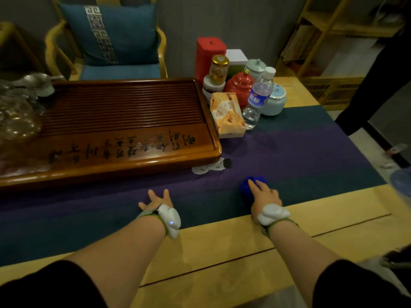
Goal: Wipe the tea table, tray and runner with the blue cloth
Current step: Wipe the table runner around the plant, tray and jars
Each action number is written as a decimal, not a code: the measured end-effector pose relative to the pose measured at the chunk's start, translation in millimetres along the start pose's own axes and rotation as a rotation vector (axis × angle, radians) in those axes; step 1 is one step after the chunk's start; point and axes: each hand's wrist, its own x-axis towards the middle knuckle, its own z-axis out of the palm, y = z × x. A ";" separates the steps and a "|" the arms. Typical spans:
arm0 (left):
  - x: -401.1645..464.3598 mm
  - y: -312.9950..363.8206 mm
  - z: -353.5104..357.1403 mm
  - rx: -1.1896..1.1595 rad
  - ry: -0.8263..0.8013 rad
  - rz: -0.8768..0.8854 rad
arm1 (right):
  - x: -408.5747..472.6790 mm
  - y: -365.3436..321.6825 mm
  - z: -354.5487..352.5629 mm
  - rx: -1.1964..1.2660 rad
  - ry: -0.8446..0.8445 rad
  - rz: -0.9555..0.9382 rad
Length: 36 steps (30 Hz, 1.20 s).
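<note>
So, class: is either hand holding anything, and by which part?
The right hand rests on top of the bunched blue cloth; a true grip cannot be told. The left hand holds nothing.

cloth (250, 185): bright blue
runner (300, 152): purple centre, dark teal bands
tray (124, 121): reddish-brown wood, black characters
table (222, 247): pale yellow
tall tin (210, 56): red
round jar (239, 86): red
cushion (111, 34): blue, grey fret stripe
</note>
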 end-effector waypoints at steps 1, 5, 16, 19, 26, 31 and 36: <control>0.5 0.1 -0.2 0.000 -0.005 0.002 | 4.5 -11.9 1.5 -0.013 0.036 -0.053; -0.9 1.1 -0.5 -0.018 -0.014 -0.003 | 27.1 -50.0 17.4 -0.146 -0.012 -0.367; -4.7 -2.6 1.3 -0.020 -0.028 -0.046 | 57.4 37.2 -15.2 -0.160 -0.075 -0.222; 10.2 3.4 7.1 -0.075 -0.008 -0.056 | 63.0 30.3 -30.1 -0.143 -0.095 -0.223; 24.7 82.7 6.0 -0.202 0.075 0.194 | 94.2 -21.0 -26.5 -0.265 -0.057 -0.598; 23.9 114.7 -1.7 -0.205 -0.047 0.054 | 113.6 22.9 -32.6 -0.289 -0.092 -0.513; 20.4 123.1 -17.6 -0.168 -0.113 0.017 | 123.3 56.9 -61.0 -0.184 -0.063 -0.303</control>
